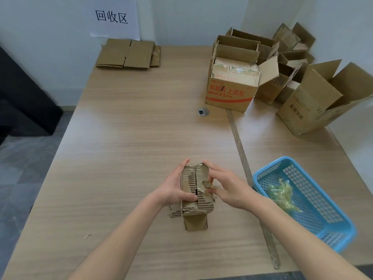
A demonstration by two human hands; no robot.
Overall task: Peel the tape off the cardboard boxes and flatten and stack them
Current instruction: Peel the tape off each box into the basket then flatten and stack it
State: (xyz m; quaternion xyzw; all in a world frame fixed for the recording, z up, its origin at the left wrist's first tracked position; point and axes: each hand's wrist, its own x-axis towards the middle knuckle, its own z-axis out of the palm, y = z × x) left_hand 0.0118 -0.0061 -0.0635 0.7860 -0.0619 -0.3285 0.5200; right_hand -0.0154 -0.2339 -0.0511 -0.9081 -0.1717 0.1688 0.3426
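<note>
Wooden bench (131, 128): a small torn box (194, 196) is clasped by the left hand (175, 190); tape (209, 185) is pinched in the right hand (228, 188) grip, fingertips partly hidden.

Brown small box (194, 190) with torn ribbed stripes, clear yellowish tape (210, 185), light wood-grain table (131, 138), blue lattice basket (314, 201) of pale green scraps (282, 194), orange-printed carton (232, 91), white sign (113, 17) with black characters

Bright, even light; soft shadows; edges bowed.
</note>
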